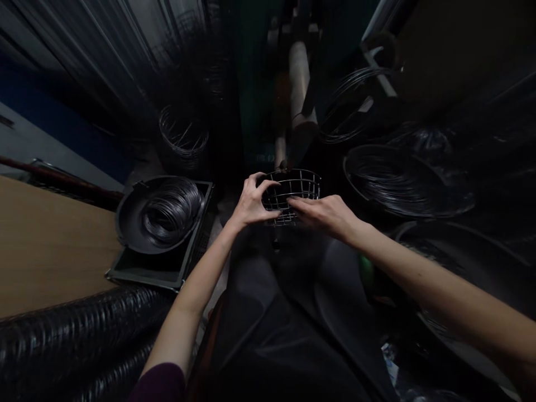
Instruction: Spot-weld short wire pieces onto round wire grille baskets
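A small wire basket [291,190] was held in front of the person, above their lap, between both hands. Its rings and uprights already formed a rounded, open cage of thin silvery wire. Nothing in view showed whether more wires were to be added, and no loose ends could be made out at this size.

The left hand [253,201] was closed around the basket's near left side, with its fingers curled over the wires. The right hand [322,215] lay flatter, its fingers stretched across the front of the cage and touching it; whether it was truly gripping could not be told.

To the left, a coil of dark wire [171,212] lay in a black round pan [125,223], which sat on a dark tray [146,273] beside a wooden board [46,245]. Another coil of dark wire [402,178] lay to the right, and an upright wire coil [183,134] stood farther ahead. A maroon sleeve [161,385] covered the left arm.
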`<state>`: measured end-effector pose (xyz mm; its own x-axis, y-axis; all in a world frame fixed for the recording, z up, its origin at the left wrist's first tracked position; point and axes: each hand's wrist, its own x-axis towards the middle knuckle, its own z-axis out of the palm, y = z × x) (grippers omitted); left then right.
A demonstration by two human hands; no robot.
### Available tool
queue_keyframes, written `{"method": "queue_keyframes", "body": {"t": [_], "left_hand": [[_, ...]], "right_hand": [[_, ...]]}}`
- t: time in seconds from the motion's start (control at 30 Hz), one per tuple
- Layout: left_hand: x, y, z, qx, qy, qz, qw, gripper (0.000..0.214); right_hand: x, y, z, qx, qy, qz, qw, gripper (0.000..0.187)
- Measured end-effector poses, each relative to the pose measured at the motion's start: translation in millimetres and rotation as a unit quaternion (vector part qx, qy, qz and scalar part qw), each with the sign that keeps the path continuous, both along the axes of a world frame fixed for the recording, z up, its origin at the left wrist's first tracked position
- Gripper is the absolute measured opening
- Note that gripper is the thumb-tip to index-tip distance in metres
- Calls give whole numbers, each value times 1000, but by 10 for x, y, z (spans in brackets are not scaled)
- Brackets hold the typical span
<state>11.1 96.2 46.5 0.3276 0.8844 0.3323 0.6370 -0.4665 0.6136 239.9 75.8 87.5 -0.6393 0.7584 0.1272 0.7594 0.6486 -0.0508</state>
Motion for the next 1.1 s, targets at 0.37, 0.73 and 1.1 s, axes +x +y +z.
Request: {"method": "queue_keyframes", "body": {"t": [0.37,0.73,1.1], "left_hand": [[5,164,48,-17,-11,-13,1000,66],[-34,367,48,-17,0,-14,1000,66],[-40,454,147,-45,-26,2,999,62]], "right_hand": [[25,175,71,16,-34,15,999,37],[-7,351,105,10,-2,5,1000,32],[-7,267,-140,66,125,-104,984,25]]}}
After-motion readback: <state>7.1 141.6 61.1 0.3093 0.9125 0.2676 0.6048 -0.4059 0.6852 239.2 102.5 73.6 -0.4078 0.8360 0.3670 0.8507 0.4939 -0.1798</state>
